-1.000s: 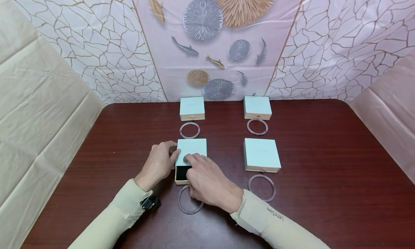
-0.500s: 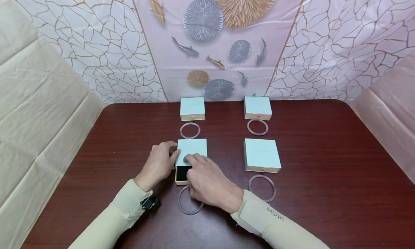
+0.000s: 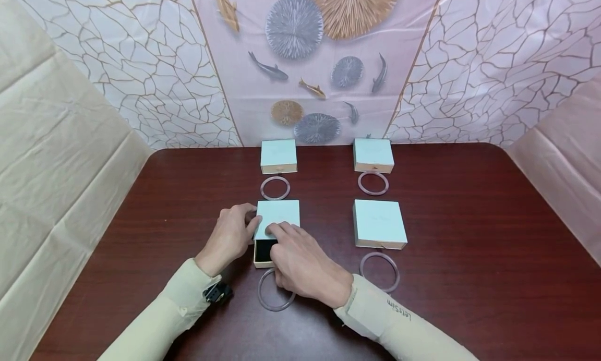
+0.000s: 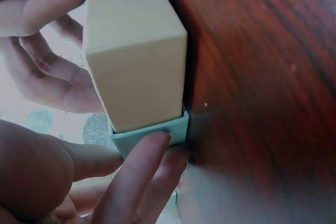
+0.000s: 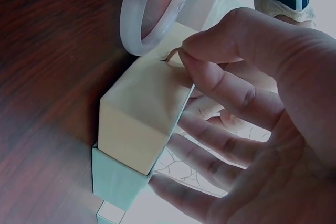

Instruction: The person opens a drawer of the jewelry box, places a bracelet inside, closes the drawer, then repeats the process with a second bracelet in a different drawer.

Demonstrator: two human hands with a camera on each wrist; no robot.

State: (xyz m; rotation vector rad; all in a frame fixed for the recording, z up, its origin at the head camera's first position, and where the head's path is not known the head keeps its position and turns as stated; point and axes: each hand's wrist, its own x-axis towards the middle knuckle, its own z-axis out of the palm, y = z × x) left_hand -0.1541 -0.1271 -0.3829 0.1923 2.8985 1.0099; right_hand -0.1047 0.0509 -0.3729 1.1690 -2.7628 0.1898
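A mint-green jewellery box [image 3: 281, 211] lies front left, its cream drawer [image 4: 139, 64] slid partly out toward me and black inside. My left hand [image 3: 227, 238] holds the green sleeve from the left, fingers along its side and thumb at the top edge. Between right thumb and index finger, the small ribbon pull tab [image 5: 172, 54] on the drawer front is pinched; the other fingers of the right hand [image 3: 302, 264] reach over the box top. Just in front of the drawer lies a pale lilac bangle [image 3: 274, 309], partly covered by the right hand in the head view.
Three more closed mint boxes stand on the dark wood table: back left [image 3: 279, 153], back right [image 3: 373, 152] and front right [image 3: 379, 220]. Each has a bangle in front of it, the nearest bangle [image 3: 397, 273] beside the right forearm. Patterned cloth hangs behind.
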